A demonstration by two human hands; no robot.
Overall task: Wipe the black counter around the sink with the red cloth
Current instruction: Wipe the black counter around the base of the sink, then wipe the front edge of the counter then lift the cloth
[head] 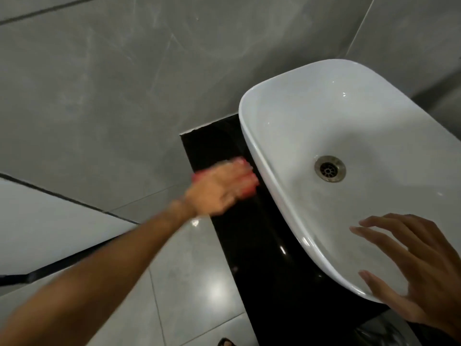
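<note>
1. The black counter (pixel 262 245) is a narrow glossy strip beside the white sink (pixel 287 201), with grey wall tiles (pixel 99 83) behind and a pale tiled floor (pixel 194 283) below.
2. The left hand (pixel 219 188), blurred, lies flat on the red cloth (pixel 245 188), pressing it on the counter just beside the sink.
3. The right hand (pixel 419 278) hangs over the sink's near rim, fingers spread, holding nothing.
4. A metal drain (pixel 329 169) sits in the basin.
</note>
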